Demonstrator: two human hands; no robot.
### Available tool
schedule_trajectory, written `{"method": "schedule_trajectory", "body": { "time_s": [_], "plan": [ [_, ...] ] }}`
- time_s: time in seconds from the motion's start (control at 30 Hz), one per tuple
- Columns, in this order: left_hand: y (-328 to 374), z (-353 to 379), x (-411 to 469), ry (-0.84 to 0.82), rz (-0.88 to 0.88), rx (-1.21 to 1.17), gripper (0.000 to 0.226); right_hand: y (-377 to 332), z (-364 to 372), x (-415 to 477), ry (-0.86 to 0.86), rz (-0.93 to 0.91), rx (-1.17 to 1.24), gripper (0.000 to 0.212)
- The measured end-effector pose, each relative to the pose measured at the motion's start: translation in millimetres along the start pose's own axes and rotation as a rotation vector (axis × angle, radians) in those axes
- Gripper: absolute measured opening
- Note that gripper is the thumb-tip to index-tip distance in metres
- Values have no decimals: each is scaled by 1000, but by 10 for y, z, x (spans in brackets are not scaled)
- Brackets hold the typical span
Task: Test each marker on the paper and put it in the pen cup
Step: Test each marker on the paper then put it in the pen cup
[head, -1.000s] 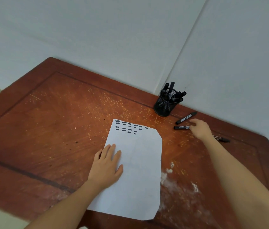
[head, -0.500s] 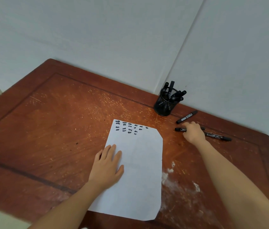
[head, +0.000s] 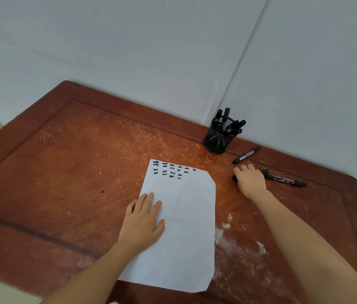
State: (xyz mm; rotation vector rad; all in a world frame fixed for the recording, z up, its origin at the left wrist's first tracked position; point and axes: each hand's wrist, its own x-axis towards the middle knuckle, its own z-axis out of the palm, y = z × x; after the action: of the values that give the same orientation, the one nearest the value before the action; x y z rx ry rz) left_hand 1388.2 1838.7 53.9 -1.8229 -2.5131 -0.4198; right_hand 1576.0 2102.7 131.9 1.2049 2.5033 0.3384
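The left hand (head: 142, 222) presses the paper (head: 186, 216); the right hand (head: 251, 181) grips a marker (head: 235, 178).

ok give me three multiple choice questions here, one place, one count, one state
1. Where does the mesh pen cup stand?
A on the paper
B at the table's far edge by the wall
C beside the left hand
2. How many markers lie outside the cup?
A one
B three
C five
3. What is the left hand doing?
A pressing flat on the paper
B holding a marker
C reaching into the cup
B: it stands by the wall corner.
B: far marker, right-side marker, gripped marker under the right hand.
A: it lies flat, fingers straight.
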Motion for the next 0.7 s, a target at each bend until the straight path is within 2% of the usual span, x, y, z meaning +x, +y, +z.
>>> {"method": "schedule_trajectory", "body": {
  "time_s": [0.2,0.27,0.33,0.4,0.5,0.57,0.63,0.7],
  "plan": [
    [-7,-13,-1,-35,-8,-3,45,-86,-231,-207,255,40,137,29],
    [-1,-37,1,-59,-17,-22,43,-175,-357,-382,381,106,348,25],
    [-2,-53,3,-84,-23,-44,41,-279,-514,-604,470,263,681,23],
    [-2,-61,-7,-112,-24,-64,41,-373,-662,-839,493,392,1017,22],
    [-9,-95,0,-173,-34,-63,44,-495,-791,-1194,509,464,1451,11],
    [-9,-153,-2,-191,-43,-110,59,-555,-826,-1395,491,500,1621,12],
    [-12,-231,13,-148,-96,-269,79,-593,-850,-1560,466,530,1719,12],
    [25,-382,33,-71,-152,-448,85,-613,-893,-1693,435,543,1765,8]
  ]
}}
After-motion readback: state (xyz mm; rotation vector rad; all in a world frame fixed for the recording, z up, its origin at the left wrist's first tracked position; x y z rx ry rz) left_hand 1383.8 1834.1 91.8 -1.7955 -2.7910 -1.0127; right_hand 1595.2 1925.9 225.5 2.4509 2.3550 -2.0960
